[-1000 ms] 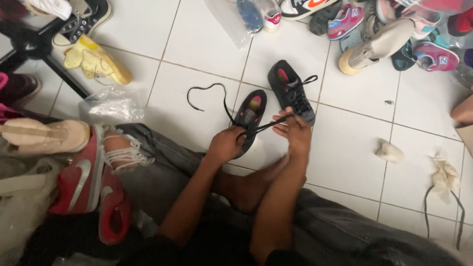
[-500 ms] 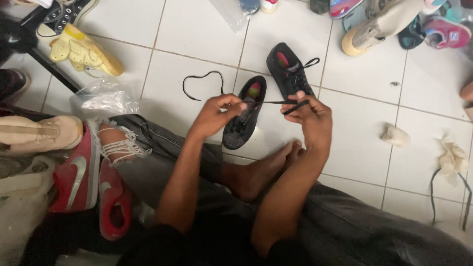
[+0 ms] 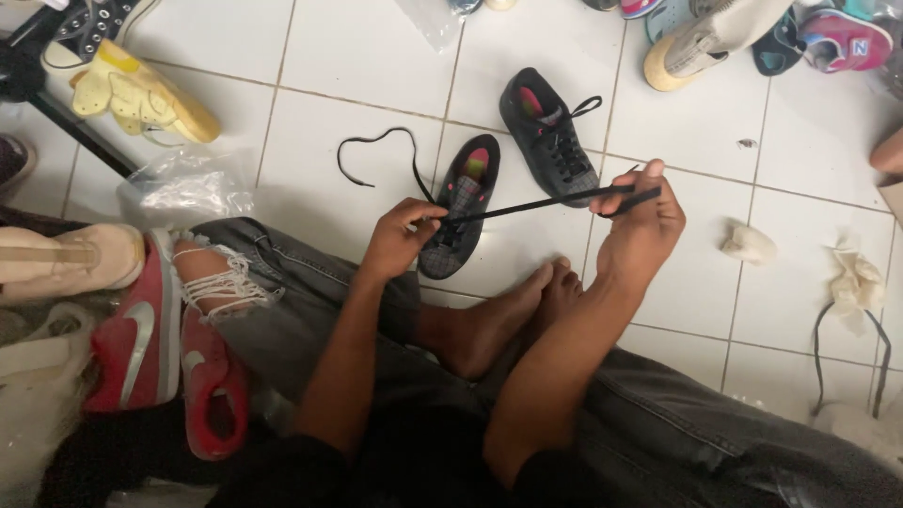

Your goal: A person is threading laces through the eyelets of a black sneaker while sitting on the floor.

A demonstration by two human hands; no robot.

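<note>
A black shoelace point(image 3: 527, 204) is stretched taut between my two hands. My left hand point(image 3: 400, 240) pinches it just above a black shoe with a pink insole point(image 3: 461, 212) lying on the white tiles. My right hand point(image 3: 642, 221) grips the other end further right, fingers curled round it. The lace's loose part loops on the floor point(image 3: 376, 150) to the left of that shoe. A second black shoe point(image 3: 550, 136), laced, lies just beyond. I sit cross-legged in grey jeans, bare feet point(image 3: 508, 315) under my arms.
Red sneakers point(image 3: 160, 348) and a beige shoe point(image 3: 66, 259) lie at my left knee, a clear plastic bag point(image 3: 183, 183) and a yellow shoe point(image 3: 141, 99) further off. Several shoes point(image 3: 734, 33) crowd the top right. Crumpled paper wads point(image 3: 748, 245) and another lace point(image 3: 879, 348) lie right.
My hands have drawn apart, the right one moving right and pulling the lace out longer and taut. The view has shifted closer over the shoes.
</note>
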